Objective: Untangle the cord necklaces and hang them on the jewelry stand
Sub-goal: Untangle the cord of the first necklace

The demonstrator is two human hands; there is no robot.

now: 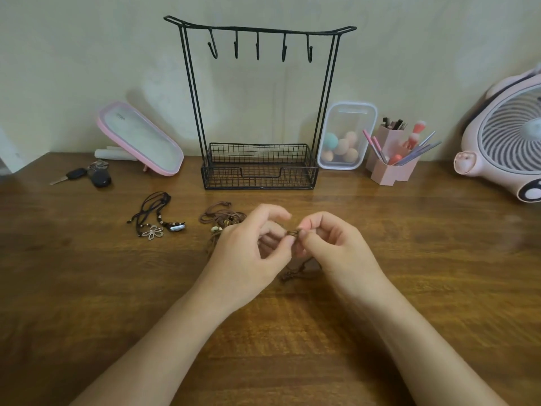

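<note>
a plain, pale cream wall [87, 54] is rising straight behind the worktop [87, 288], its surface showing faint mottling. the worktop is spreading across the whole lower view as brown wood with dark grain, and its glossy finish is reflecting soft light near the back edge. diffuse light is casting blurred grey shadows [143, 96] onto the wall. beyond the worktop's far left corner a pale strip [7, 159] is showing, too little to identify.

Table [380, 221] free up to jewelry stand [222, 178]; black necklace [158, 219], keys [87, 176] clutter left side.
</note>
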